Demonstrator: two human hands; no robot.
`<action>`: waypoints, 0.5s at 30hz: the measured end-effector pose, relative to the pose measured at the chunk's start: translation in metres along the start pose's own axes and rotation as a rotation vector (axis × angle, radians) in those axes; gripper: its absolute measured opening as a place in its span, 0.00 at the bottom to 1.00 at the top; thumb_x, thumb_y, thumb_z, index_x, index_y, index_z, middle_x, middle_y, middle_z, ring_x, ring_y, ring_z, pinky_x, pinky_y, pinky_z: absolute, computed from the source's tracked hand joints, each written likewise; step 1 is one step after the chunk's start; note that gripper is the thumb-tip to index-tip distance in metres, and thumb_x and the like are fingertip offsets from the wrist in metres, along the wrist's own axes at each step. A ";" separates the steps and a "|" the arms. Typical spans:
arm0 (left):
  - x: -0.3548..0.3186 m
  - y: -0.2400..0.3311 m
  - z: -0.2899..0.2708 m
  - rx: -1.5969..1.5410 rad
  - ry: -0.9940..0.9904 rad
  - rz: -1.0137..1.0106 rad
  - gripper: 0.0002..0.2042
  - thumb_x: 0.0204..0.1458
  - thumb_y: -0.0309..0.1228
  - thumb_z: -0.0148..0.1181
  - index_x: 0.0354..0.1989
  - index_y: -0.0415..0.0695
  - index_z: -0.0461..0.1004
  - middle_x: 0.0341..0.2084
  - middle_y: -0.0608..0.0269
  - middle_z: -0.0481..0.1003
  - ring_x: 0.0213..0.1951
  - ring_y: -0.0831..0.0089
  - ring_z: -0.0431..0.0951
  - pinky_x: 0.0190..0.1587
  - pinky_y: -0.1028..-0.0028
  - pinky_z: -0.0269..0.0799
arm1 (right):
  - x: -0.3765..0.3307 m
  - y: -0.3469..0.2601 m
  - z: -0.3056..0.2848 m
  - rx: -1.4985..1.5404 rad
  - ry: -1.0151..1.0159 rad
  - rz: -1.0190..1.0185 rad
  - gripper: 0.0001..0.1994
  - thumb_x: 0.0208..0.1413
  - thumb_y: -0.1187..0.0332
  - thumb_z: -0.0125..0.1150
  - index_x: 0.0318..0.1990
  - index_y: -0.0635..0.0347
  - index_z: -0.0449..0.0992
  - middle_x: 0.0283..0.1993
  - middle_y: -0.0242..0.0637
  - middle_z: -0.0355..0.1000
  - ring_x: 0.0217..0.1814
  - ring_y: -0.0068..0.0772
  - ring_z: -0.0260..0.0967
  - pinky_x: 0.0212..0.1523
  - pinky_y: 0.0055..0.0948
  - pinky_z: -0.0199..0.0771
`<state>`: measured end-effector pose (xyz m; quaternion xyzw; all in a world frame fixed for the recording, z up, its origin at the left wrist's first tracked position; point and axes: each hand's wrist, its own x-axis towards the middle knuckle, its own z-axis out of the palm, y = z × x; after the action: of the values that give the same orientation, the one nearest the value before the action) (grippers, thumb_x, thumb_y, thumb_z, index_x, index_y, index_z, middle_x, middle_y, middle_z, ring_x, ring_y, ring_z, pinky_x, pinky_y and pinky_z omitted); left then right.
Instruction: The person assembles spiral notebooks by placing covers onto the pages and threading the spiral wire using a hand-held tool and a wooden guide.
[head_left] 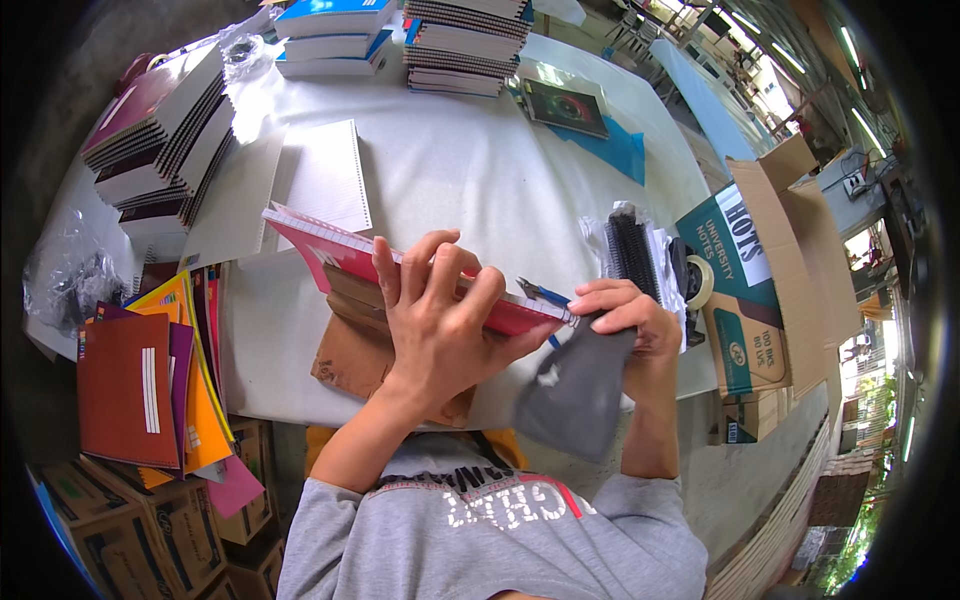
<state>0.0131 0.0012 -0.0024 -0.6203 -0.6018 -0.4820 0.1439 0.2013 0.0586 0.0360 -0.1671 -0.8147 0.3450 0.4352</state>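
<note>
My left hand (pixel 435 310) lies flat on a pink-covered notebook (pixel 335 250) and presses it down at the front of the white table (pixel 470 170). At the notebook's right end my right hand (pixel 628 312) pinches its spine edge together with a grey cloth (pixel 575 390) that hangs below the hand. Brown paper (pixel 352 362) lies under the notebook. Blue-handled pliers (pixel 540 293) lie just behind the right hand.
Black binding combs (pixel 632 250) in a plastic bag lie at the right, beside a tape roll (pixel 700 282) and an open cardboard box (pixel 775 250). Notebook stacks (pixel 165 125) stand left and at the back (pixel 465 45). Loose coloured covers (pixel 150 385) lie front left. A white punched sheet block (pixel 325 175).
</note>
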 end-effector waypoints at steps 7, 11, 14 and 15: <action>0.002 0.003 -0.006 0.015 -0.001 0.010 0.25 0.23 0.54 0.71 0.20 0.46 0.71 0.30 0.62 0.66 0.51 0.58 0.65 0.61 0.51 0.39 | 0.006 0.048 -0.015 0.733 0.078 0.256 0.11 0.46 0.79 0.61 0.40 0.61 0.75 0.47 0.47 0.69 0.46 0.37 0.70 0.50 0.36 0.69; 0.001 0.004 -0.004 -0.001 -0.020 -0.013 0.23 0.25 0.56 0.69 0.19 0.51 0.70 0.30 0.63 0.65 0.51 0.62 0.64 0.62 0.48 0.32 | 0.024 0.063 -0.003 0.894 -0.339 0.085 0.07 0.49 0.72 0.61 0.33 0.67 0.76 0.36 0.49 0.73 0.45 0.42 0.71 0.53 0.42 0.69; 0.000 0.001 -0.004 0.013 -0.009 -0.012 0.22 0.25 0.55 0.70 0.18 0.52 0.70 0.30 0.64 0.65 0.51 0.61 0.64 0.62 0.48 0.33 | 0.027 0.070 0.000 0.926 -0.288 -0.063 0.06 0.47 0.72 0.63 0.31 0.66 0.77 0.35 0.46 0.73 0.42 0.38 0.72 0.51 0.40 0.70; -0.001 0.000 -0.004 0.028 -0.011 -0.014 0.21 0.25 0.54 0.70 0.18 0.53 0.70 0.30 0.65 0.65 0.51 0.61 0.64 0.62 0.48 0.34 | 0.028 0.072 0.001 0.938 -0.263 -0.134 0.06 0.46 0.72 0.64 0.30 0.65 0.77 0.34 0.44 0.73 0.41 0.36 0.73 0.50 0.39 0.70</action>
<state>0.0120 -0.0021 -0.0010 -0.6167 -0.6138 -0.4709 0.1459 0.1824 0.1253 0.0012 0.1448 -0.6283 0.6641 0.3784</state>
